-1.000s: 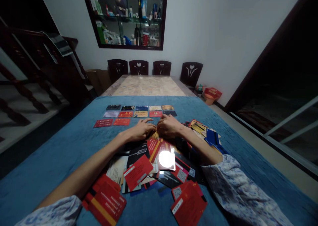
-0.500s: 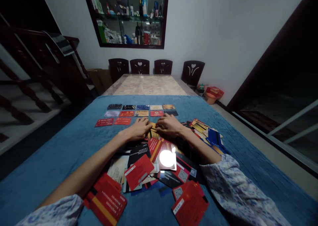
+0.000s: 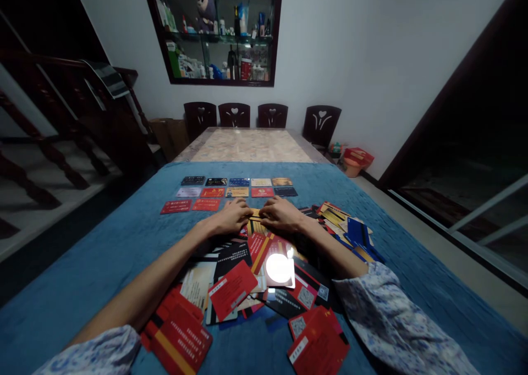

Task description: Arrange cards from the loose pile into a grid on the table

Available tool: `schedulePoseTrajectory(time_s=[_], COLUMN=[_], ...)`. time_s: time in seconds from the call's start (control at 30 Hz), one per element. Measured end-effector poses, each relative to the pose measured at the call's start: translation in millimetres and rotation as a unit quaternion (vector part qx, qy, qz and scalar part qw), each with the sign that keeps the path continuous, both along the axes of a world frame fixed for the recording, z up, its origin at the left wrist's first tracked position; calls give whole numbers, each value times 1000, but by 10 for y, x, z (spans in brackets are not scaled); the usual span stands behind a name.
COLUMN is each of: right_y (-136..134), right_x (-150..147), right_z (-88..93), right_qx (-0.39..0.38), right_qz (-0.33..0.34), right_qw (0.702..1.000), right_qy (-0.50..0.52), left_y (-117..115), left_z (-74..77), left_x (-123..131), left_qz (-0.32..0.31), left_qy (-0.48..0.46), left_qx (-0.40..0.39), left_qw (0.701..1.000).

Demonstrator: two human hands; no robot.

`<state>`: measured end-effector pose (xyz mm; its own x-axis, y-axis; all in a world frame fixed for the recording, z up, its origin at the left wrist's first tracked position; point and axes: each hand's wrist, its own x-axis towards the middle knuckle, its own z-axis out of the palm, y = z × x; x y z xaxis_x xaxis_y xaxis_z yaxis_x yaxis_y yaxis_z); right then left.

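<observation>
A yellow card [image 3: 256, 213] lies between my two hands at the far edge of a loose pile of cards. My left hand [image 3: 231, 216] has its fingers curled on the card's left side. From the right, my right hand [image 3: 281, 213] grips the same card, its fingers bent over the edge. Nearer to me the pile holds a red card [image 3: 233, 290], a black card [image 3: 231, 260] and a card with bright glare [image 3: 279, 279]. Beyond my hands, several cards are laid face up in rows, including a red card [image 3: 206, 204] in the nearest row.
A blue cloth [image 3: 124, 243] covers the near table. More cards, one of them blue [image 3: 357, 232], are heaped to the right of my right forearm. Red cards [image 3: 181, 336] lie near my left sleeve. Dark chairs [image 3: 234, 115] stand beyond the bare tabletop [image 3: 256, 144].
The view has tilted up slightly, so everything sits a little lower. My hands stay at the yellow card, with only small finger movement.
</observation>
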<state>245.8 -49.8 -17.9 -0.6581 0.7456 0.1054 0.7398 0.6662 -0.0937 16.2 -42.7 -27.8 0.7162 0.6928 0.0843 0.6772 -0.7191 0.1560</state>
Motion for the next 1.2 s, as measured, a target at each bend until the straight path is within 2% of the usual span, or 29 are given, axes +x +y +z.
schedulePoseTrajectory(time_s=[0.17,0.37,0.57,0.73,1.0,1.2], right_y=[22,44,32,15,17,-1], right_x=[55,73,42,27,43,46], right_z=[-10,-37,-83,-80,-83,-69], right_qx=[49,88,127,125,134,126], right_qz=[38,40,-20,-39,-13,-30], right_qw=[998,994,989,987,979,974], right_qy=[24,56,71,92,152,187], left_y=[16,67,104,97,71,48], left_z=[42,59,36,38,63,72], left_x=[-33,-56,-63,-57,-49,-29], left_qz=[4,17,16,20,55,66], left_qy=[-29,-29,-55,-91,-179,-202], left_qx=[-3,17,52,64,83,61], left_qw=[1000,999,997,994,979,975])
